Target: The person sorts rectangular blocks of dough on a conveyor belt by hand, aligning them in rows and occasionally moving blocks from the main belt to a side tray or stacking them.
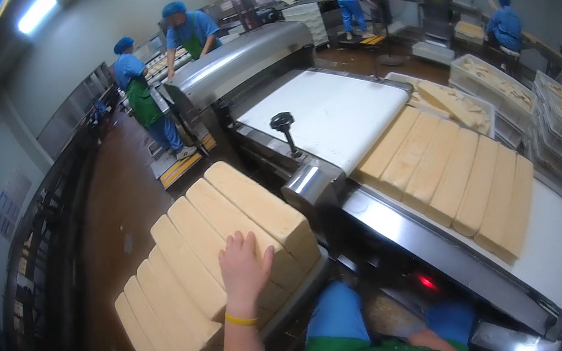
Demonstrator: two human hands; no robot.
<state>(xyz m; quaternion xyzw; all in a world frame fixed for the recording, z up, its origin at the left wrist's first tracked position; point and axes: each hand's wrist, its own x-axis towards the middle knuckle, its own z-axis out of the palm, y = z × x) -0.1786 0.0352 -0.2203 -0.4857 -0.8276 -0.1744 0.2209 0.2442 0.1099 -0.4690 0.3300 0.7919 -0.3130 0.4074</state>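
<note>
My left hand [245, 270], with a yellow band at the wrist, lies palm down on a stack of long, pale yellow loaf-like blocks [181, 254]. Its fingers are spread and the thumb points right. The stack stands to my left, in several layers. Low at the bottom, near my knees, part of my right hand or forearm [430, 340] shows; its fingers cannot be made out. On the right, a row of similar blocks [450, 177] lies side by side on the white conveyor belt [547, 256].
A steel machine [243, 62] with a white infeed belt [326, 115] and black knob [282, 125] stands ahead. Plastic crates [500, 98] of pale pieces sit at the right. Co-workers in blue [140, 91] work beyond the machine. A red light [427, 282] glows under the conveyor.
</note>
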